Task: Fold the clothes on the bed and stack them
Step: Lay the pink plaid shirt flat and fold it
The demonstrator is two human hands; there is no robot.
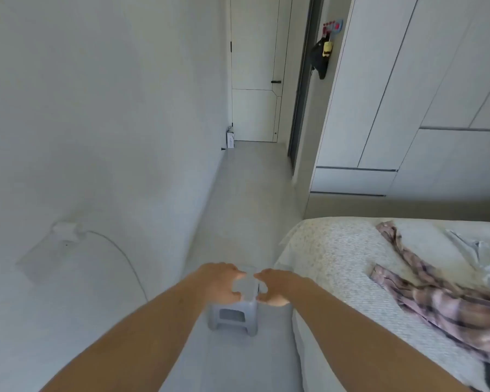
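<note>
Clothes crumpled, plaid, on textured bed; hands apparently gripping stool.

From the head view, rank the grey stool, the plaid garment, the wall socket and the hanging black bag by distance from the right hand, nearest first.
Measured from the right hand:
1. Grey stool, directly under the hand, on the floor.
2. Plaid garment, to its right on the bed.
3. Wall socket, left, on the wall.
4. Hanging black bag, far ahead by the wardrobe.
</note>
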